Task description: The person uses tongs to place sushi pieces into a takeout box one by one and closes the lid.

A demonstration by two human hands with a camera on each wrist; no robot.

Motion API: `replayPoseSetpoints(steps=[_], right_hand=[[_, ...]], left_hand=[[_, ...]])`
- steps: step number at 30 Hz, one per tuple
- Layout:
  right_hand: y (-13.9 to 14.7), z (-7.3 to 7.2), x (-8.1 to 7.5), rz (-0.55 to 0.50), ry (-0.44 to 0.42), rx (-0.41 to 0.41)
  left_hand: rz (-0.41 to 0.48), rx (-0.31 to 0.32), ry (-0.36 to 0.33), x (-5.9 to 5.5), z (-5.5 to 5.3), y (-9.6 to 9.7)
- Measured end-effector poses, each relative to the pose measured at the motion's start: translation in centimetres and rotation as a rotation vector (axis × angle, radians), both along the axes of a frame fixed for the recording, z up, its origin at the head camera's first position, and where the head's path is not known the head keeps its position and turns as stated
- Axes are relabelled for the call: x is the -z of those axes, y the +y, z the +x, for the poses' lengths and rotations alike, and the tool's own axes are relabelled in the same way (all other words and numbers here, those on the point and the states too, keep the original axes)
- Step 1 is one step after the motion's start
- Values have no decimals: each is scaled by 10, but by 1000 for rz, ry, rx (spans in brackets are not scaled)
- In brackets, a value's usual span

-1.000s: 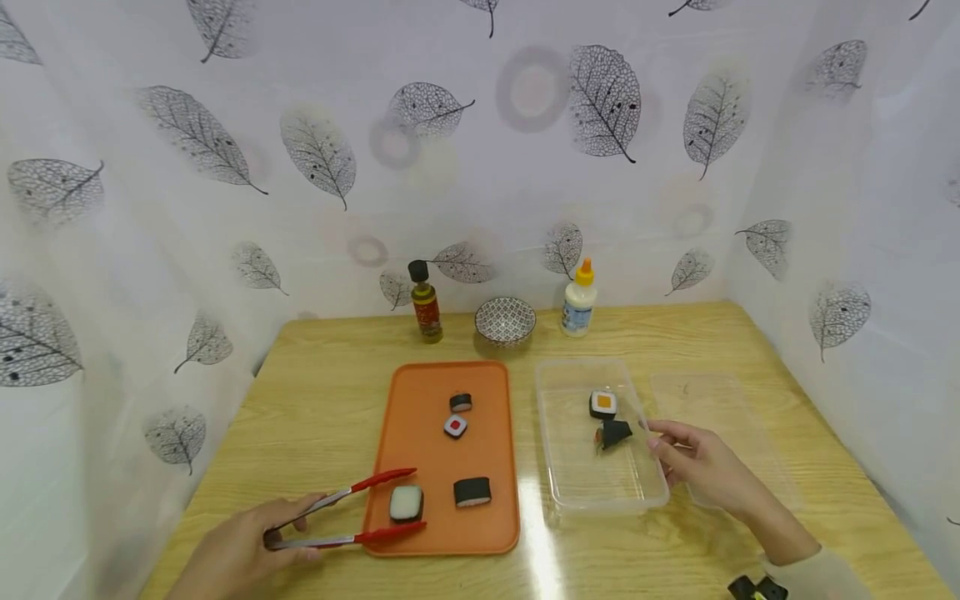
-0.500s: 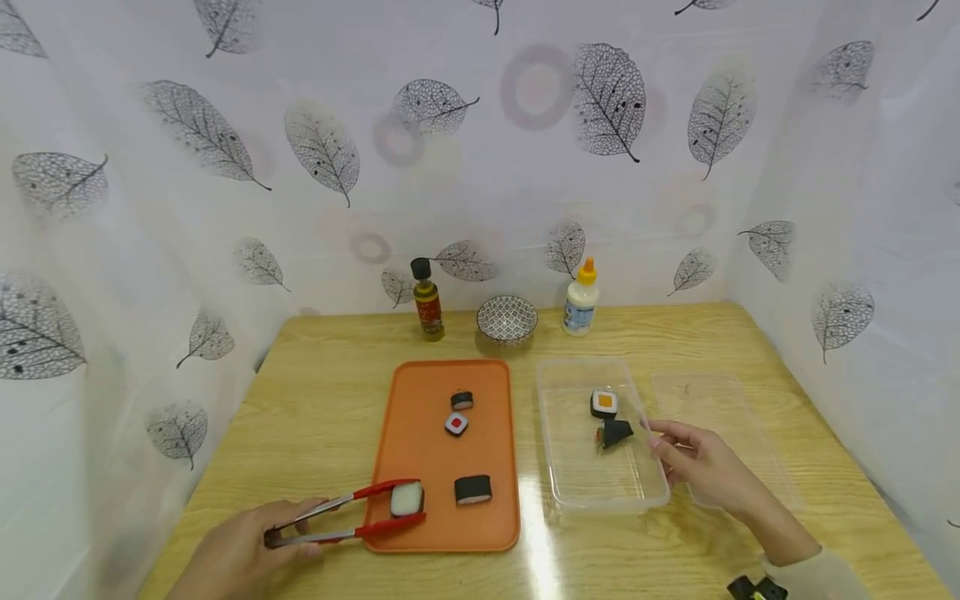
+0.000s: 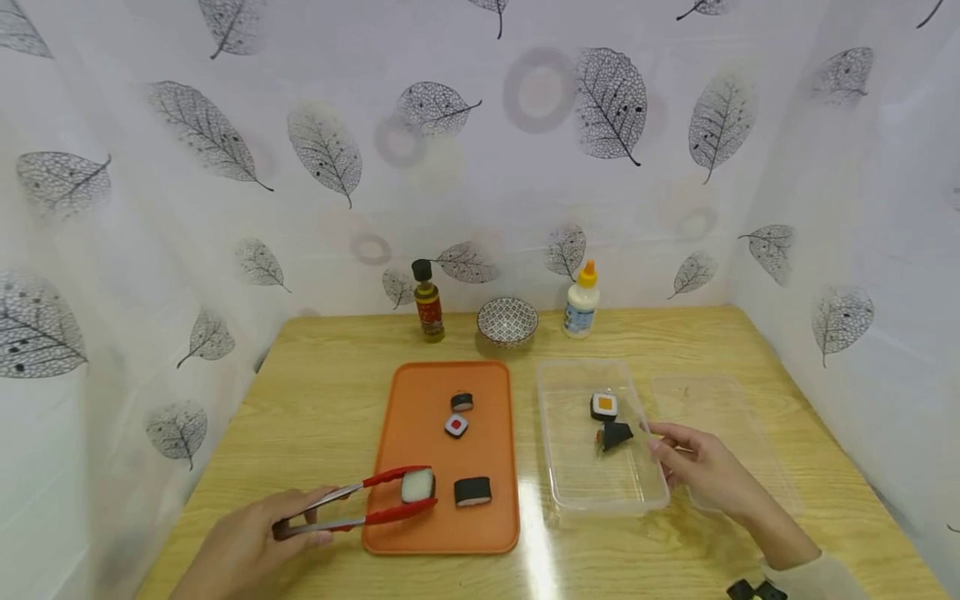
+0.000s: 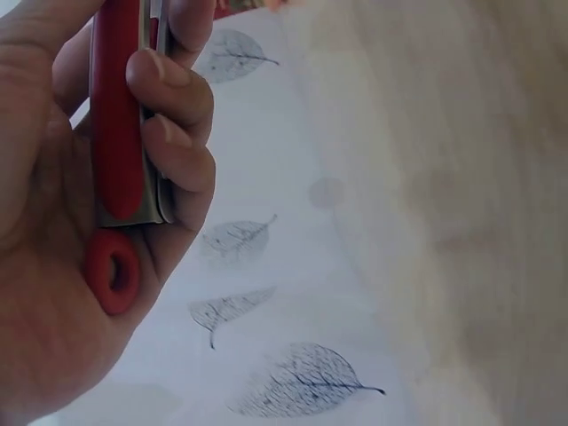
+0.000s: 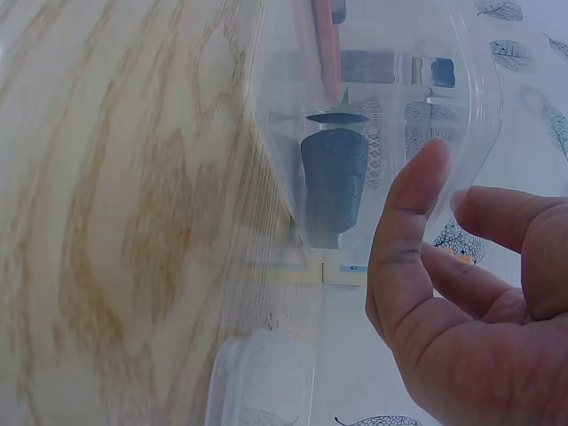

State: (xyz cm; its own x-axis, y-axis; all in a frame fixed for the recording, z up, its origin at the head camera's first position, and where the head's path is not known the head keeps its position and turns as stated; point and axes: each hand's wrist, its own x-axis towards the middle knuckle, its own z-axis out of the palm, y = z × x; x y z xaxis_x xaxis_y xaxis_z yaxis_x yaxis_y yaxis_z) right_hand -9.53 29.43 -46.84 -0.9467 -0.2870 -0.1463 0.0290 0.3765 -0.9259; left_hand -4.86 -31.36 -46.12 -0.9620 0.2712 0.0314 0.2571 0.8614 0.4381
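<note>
In the head view my left hand (image 3: pixel 251 533) holds red-tipped metal tongs (image 3: pixel 397 512). Their red tips lie on either side of a white-topped sushi piece (image 3: pixel 417 486), over the lower left of the orange tray (image 3: pixel 405 417). The left wrist view shows fingers curled round the red tongs handle (image 4: pixel 117 115). At right, my right hand (image 3: pixel 712 471) pinches the right rim of a clear plastic container (image 3: pixel 600 506) between thumb and fingers. Inside it are an orange-centred sushi piece (image 3: pixel 603 406) and a dark cone-shaped hand roll (image 3: pixel 616 434).
Also on the tray are a black-wrapped sushi piece (image 3: pixel 472 491), a red-centred one (image 3: pixel 456 425) and a small dark one (image 3: pixel 462 401). Behind stand a sauce bottle (image 3: pixel 429 308), a patterned bowl (image 3: pixel 507 323) and a yellow-capped bottle (image 3: pixel 581 307). A clear lid (image 3: pixel 738 425) lies at right.
The tongs' tips have come together around the white-topped sushi piece. It has shifted slightly right and away from the person, with the tongs. The right hand stays at the container's rim.
</note>
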Motion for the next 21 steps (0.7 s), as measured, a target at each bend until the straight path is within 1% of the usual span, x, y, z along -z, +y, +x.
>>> replayPoseSetpoints(steps=[2, 4, 11, 14, 18, 21], right_hand=[[-1, 0, 0, 5, -8, 9], [-1, 0, -1, 11, -12, 19], [-3, 0, -1, 24, -18, 26], [-4, 0, -1, 30, -10, 15], [-4, 0, -1, 41, 9, 9], [-4, 0, -2, 46, 29, 10]], left_hand=[[9, 25, 67, -3, -3, 6], [14, 49, 101, -8, -6, 13], [-4, 111, 125, -22, -24, 35], [-19, 144, 174, -29, -31, 45], [-28, 207, 270, -38, -43, 62], [-28, 256, 309, -45, -51, 77]])
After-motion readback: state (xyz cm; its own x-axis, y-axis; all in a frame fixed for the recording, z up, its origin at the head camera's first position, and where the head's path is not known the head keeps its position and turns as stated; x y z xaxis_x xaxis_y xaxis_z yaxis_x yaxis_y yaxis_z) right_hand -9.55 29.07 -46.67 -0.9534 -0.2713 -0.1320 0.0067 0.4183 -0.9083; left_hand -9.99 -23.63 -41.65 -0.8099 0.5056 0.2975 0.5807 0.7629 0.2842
